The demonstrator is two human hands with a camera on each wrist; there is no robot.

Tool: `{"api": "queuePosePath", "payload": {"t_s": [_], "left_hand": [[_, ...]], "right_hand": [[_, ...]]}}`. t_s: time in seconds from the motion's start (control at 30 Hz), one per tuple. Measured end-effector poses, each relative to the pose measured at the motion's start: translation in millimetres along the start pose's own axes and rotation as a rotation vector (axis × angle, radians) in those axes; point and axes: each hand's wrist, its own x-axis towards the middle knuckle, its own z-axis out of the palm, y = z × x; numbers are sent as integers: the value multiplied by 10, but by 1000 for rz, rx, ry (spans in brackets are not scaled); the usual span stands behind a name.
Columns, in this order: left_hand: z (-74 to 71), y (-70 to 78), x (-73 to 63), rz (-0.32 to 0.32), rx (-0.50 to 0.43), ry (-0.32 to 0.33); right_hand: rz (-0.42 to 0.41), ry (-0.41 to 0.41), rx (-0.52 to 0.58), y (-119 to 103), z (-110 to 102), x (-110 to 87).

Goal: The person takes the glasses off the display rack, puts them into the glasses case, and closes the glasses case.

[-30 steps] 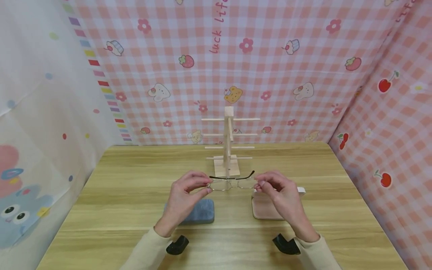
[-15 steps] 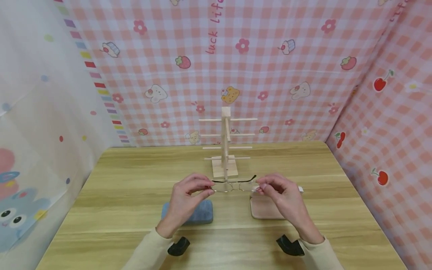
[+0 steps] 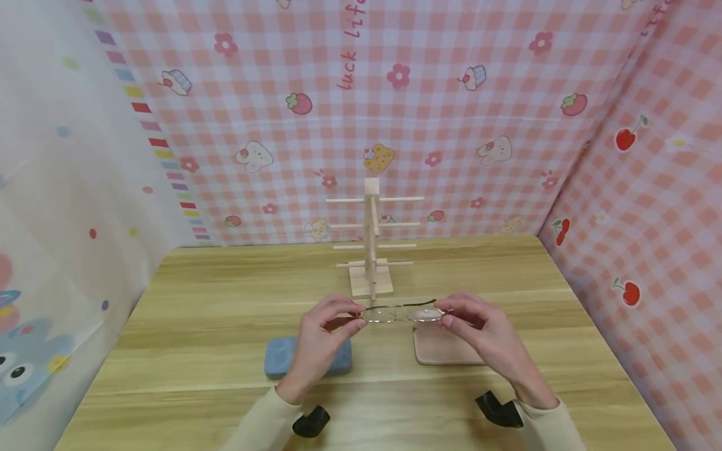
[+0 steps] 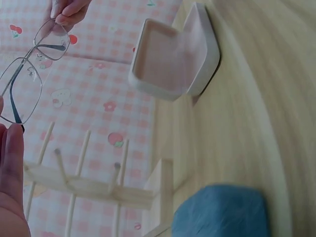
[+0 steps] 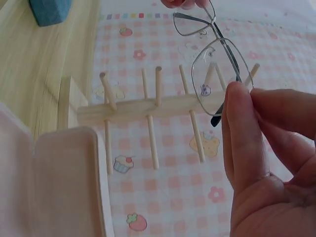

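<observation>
A pair of eyeglasses with a thin metal frame, clear lenses and dark temple tips is held up over the table in front of the rack. Its temples lie folded behind the lenses. My left hand pinches its left end between thumb and fingers; my right hand pinches the right end the same way. In the right wrist view, thumb and fingers meet at the edge of the near lens. The left wrist view shows the far hand at the other lens.
Behind the glasses stands a wooden rack with pegs in several rows. A blue case lies partly behind my left hand. By the right hand lies a pale pink case, open in the left wrist view. Patterned cloth hangs behind the table.
Both hands have brought the glasses slightly lower and to the right relative to the rack, still gripping both ends. The head view has shifted a little.
</observation>
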Motion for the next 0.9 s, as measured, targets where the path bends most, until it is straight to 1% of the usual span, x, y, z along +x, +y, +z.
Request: {"api": "queuePosePath", "payload": {"t_s": [0.17,0.27,0.33,0.43,0.57,0.67,0.77,0.9], "left_hand": [[92,-37,-9,-36,-70,0],[153,-59,-13,-52,-91,7],[198,-75,-16,-66,-101,9],[266,-96,-23,-116,-105,10],[356,-127,-34,-216,-71,4],[418,-162,-39,-269,-36,-6],[478,-205,-43,-292,-22,-17],[563,-268,-48,-321,-25,-39]], "right_hand": [[-5,1,8,35,-52,-52],[-6,8,17,59,-74,-86],[1,18,5,77,-91,-112],[24,41,-32,118,-123,-151],[55,76,-66,189,-167,-201],[73,101,-97,241,-195,-235],[91,123,-140,280,-218,-264],[131,155,-165,318,-238,-303]]}}
